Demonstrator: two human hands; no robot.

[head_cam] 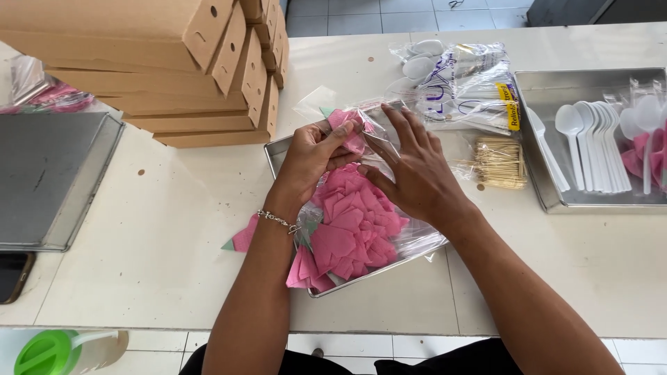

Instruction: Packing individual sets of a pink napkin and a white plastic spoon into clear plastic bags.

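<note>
Nearest the camera, a green-lidded container is seen below the edge of the white table, and a dark phone lies at the table's left edge. Just beyond, a shallow metal tray is heaped with folded pink napkins, some spilling over its near rim. Above the heap, one pink napkin is pinched between the thumb and fingertips of the left hand, a chain bracelet being worn at that wrist. A clear plastic sleeve is pressed flat and steadied by the right hand, whose fingers are spread open over it rather than closed around it. The step in hand is judged to be the feeding of the napkin into the sleeve's mouth; for the next move the opening would need to be kept parted while the napkin is slid in without being crumpled. To the right, a bundle of toothpicks and a bag of plastic spoons are laid, with a second tray of loose white spoons beside them. At the far left, flat cardboard boxes are stacked, with a grey tray turned face down near them.
</note>
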